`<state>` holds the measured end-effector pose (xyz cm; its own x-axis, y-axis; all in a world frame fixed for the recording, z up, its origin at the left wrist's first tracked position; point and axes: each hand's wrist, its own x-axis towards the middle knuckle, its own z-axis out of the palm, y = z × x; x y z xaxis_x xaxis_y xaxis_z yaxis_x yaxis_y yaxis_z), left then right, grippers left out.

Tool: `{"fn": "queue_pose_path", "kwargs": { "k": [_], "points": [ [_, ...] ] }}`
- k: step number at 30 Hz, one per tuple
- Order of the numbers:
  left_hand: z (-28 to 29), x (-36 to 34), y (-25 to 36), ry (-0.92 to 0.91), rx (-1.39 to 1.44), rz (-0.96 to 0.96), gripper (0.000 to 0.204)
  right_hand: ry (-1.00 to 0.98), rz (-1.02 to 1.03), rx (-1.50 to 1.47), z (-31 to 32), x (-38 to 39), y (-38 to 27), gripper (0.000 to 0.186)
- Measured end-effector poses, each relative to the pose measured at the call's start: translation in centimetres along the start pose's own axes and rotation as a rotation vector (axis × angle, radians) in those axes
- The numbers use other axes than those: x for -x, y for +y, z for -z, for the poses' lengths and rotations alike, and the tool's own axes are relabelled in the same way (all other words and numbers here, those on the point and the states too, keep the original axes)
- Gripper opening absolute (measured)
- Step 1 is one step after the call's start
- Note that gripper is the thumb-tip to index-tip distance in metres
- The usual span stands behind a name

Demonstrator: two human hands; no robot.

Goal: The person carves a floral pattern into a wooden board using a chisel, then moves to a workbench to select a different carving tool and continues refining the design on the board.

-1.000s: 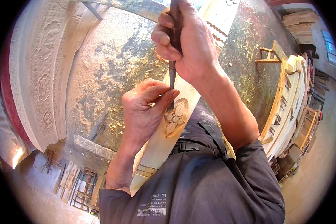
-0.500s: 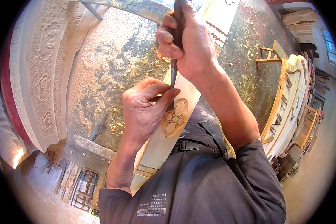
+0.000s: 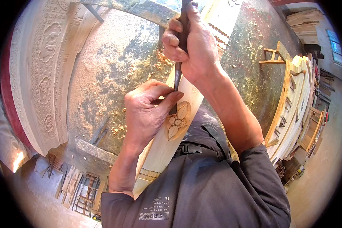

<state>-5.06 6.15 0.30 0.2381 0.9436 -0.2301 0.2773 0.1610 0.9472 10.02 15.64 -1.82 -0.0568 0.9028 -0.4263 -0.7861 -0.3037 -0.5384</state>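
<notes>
A dark-handled carving chisel [image 3: 177,76] stands almost upright over a pale wooden board [image 3: 155,155]. My right hand [image 3: 195,51] is wrapped round its handle, with the thumb near the top. Lower down, my left hand [image 3: 146,108] pinches the metal shank between thumb and fingers. The blade meets the wood at the upper left edge of a carved flower [image 3: 177,122] with pointed petals and a round centre. My left fingers hide part of the blade. The board runs slantwise from my waist to the upper right and bears wavy carved bands.
On the left stands a large carved wooden panel [image 3: 45,91]. Sawdust and shavings [image 3: 119,72] cover the floor beyond the board. To the right, several chisels lie on a bench [image 3: 288,102], with a small wooden stool [image 3: 273,57] at its far end.
The chisel handle and my right hand have shifted slightly to the right. My left hand keeps its pinch on the shank, and the blade stays at the flower's edge.
</notes>
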Motion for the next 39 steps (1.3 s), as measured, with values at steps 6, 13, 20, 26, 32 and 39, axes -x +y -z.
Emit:
{"fn": "queue_pose_path", "kwargs": {
  "k": [6, 13, 20, 26, 32, 39],
  "points": [
    [0.1, -0.1, 0.6, -0.007, 0.006, 0.025, 0.007, -0.103, -0.102, 0.023, 1.4, 0.6, -0.9, 0.05],
    [0.1, -0.2, 1.1, -0.027, 0.054, 0.076, 0.005, 0.174, -0.016, 0.112, -0.3, 1.3, -0.8, 0.052],
    [0.8, 0.0, -0.5, 0.096, 0.343, 0.037, 0.028, 0.106, 0.021, -0.048, -0.5, 1.5, -2.9, 0.049],
    [1.6, 0.6, -0.8, 0.095, 0.243, 0.027, 0.031, 0.062, 0.051, 0.145, -0.9, 2.7, -2.8, 0.051],
    [1.7, 1.1, -0.6, 0.057, 0.214, 0.028, 0.011, 0.074, 0.078, 0.154, -1.6, 2.0, -2.1, 0.053],
    [1.4, 1.1, -0.3, -0.011, 0.127, -0.016, 0.013, -0.049, -0.008, 0.119, -0.5, 0.9, -1.5, 0.053]
  ]
}}
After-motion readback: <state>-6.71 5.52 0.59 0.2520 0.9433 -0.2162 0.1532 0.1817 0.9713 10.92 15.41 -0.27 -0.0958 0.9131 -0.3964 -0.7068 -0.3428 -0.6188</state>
